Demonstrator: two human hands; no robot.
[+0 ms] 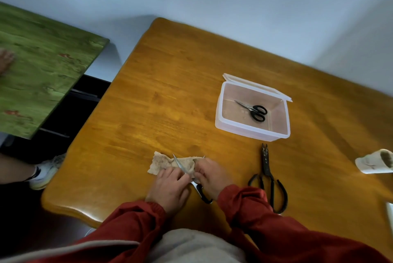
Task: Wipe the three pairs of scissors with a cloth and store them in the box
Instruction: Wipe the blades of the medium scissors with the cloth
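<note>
Near the front edge of the orange-brown wooden table point(170, 92), a crumpled beige cloth point(163, 163), with a pair of silver-bladed scissors with black handles point(187, 174) laid across it, blade tip pointing away over the cloth. Left hand point(170, 186) pressed down on cloth and blade, fingers curled close. Right hand point(209, 177) closed around the scissors just above the black handle loops, which stick out below the palm. Further back, a small black-handled pair of scissors point(254, 110) inside the open translucent plastic box point(251, 129). Just right of the hands, large dark iron scissors point(268, 177) flat on the wood, untouched, apart from both hands.
</note>
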